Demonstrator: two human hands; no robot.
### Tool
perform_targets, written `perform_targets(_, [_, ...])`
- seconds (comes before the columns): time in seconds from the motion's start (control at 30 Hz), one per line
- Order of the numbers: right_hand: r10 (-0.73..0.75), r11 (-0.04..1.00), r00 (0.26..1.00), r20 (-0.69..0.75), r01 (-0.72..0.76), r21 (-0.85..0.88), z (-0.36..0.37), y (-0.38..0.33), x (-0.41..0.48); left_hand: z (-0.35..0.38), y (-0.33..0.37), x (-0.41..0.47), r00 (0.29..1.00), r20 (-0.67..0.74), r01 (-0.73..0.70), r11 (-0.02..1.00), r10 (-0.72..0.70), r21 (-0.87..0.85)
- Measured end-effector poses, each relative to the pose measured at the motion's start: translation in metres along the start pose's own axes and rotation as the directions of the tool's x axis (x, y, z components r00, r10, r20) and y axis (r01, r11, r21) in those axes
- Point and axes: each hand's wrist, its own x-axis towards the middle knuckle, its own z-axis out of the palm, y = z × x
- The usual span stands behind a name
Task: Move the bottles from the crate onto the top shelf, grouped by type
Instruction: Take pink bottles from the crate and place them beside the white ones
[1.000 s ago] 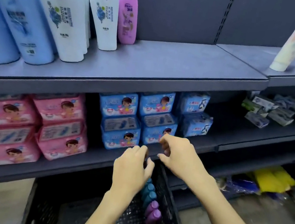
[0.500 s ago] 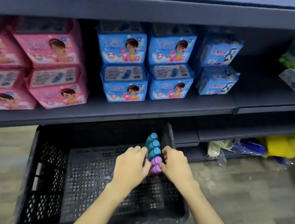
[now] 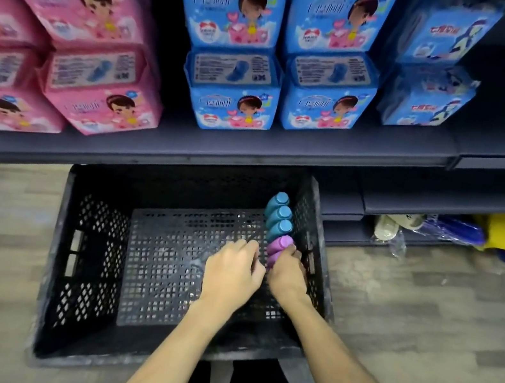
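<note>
Against the crate's (image 3: 57, 258) right wall, the right hand (image 3: 287, 273) curls round the purple bottles (image 3: 282, 242), just behind three teal bottles (image 3: 279, 211); the left hand (image 3: 231, 275) curls alongside, its hold unclear

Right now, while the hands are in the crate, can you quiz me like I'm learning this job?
1. True or false: the teal bottles lie flat in the middle of the crate.
2. How many teal caps show in the crate? A two, B three, C five.
3. What colour is the thing that the right hand grips?

Key: 1 false, they stand in a row by its right wall; 2 B; 3 purple, it is a purple bottle.
</note>
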Motion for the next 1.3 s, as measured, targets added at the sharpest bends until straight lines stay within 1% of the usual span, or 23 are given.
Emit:
perform_targets(0.13, [0.072, 0.988, 0.997, -0.037, -0.066, 0.139, 0.016, 0.002, 0.007, 0.004, -0.007, -0.006, 1.000, 0.007, 0.026, 1.000, -0.026, -0.013])
perform_targets(0.17, [0.071, 0.987, 0.995, -0.073, -0.059, 0.150, 0.021, 0.004, 0.011, 0.005, -0.008, -0.007, 1.000, 0.008, 0.028, 1.000, -0.028, -0.008])
perform_targets(0.23, [0.015, 0.982, 0.994, -0.108, 0.006, 0.188, 0.030, 0.008, 0.014, 0.005, -0.011, -0.011, 0.999, 0.002, 0.042, 0.999, -0.042, -0.011])
perform_targets(0.3, [0.012, 0.980, 0.995, -0.096, 0.007, 0.197, 0.038, 0.012, 0.017, 0.005, -0.013, -0.013, 0.998, -0.005, 0.061, 0.998, -0.061, -0.030])
perform_targets(0.4, [0.106, 0.977, 0.992, -0.068, -0.092, 0.191, 0.044, 0.017, 0.018, 0.005, -0.016, -0.015, 0.997, 0.006, 0.081, 0.996, -0.081, -0.038])
perform_targets(0.43, [0.124, 0.966, 0.991, -0.049, -0.110, 0.233, 0.044, 0.018, 0.019, 0.005, -0.018, -0.016, 0.996, 0.011, 0.086, 0.996, -0.085, -0.039])
perform_targets(0.53, [0.190, 0.925, 0.980, -0.055, -0.160, 0.344, 0.045, 0.022, 0.022, 0.006, -0.023, -0.020, 0.996, 0.022, 0.090, 0.995, -0.090, -0.043])
perform_targets(0.63, [0.211, 0.903, 0.976, -0.047, -0.177, 0.390, 0.047, 0.025, 0.027, 0.007, -0.027, -0.022, 0.995, 0.038, 0.094, 0.995, -0.093, -0.038])
perform_targets(0.8, [0.084, 0.951, 0.994, -0.067, -0.060, 0.304, 0.050, 0.026, 0.026, 0.005, -0.035, -0.028, 0.997, 0.018, 0.078, 0.996, -0.077, -0.039])
perform_targets(0.87, [0.064, 0.948, 0.995, -0.075, -0.037, 0.317, 0.047, 0.027, 0.026, 0.005, -0.039, -0.031, 0.997, 0.013, 0.078, 0.996, -0.078, -0.034])
perform_targets(0.93, [0.025, 0.946, 0.998, -0.053, -0.006, 0.324, 0.043, 0.027, 0.024, 0.006, -0.041, -0.030, 0.997, 0.033, 0.076, 0.997, -0.075, -0.031])
perform_targets(1.03, [0.031, 0.945, 0.999, -0.034, -0.018, 0.327, 0.036, 0.023, 0.019, 0.011, -0.045, -0.031, 0.995, 0.081, 0.067, 0.997, -0.065, -0.033])
perform_targets(1.1, [0.016, 0.937, 0.999, -0.039, -0.002, 0.348, 0.034, 0.019, 0.015, 0.011, -0.047, -0.032, 0.994, 0.072, 0.081, 0.996, -0.078, -0.046])
perform_targets(1.13, [-0.010, 0.934, 0.999, -0.044, 0.025, 0.358, 0.033, 0.018, 0.013, 0.011, -0.047, -0.032, 0.995, 0.060, 0.087, 0.995, -0.084, -0.054])
perform_targets(1.2, [-0.094, 0.949, 0.995, -0.046, 0.103, 0.297, 0.027, 0.017, 0.009, 0.009, -0.045, -0.031, 0.996, 0.045, 0.085, 0.994, -0.082, -0.063])
perform_targets(1.3, [-0.167, 0.947, 0.983, -0.082, 0.183, 0.264, 0.010, 0.009, 0.003, 0.002, -0.039, -0.027, 0.997, 0.028, 0.069, 0.995, -0.067, -0.069])
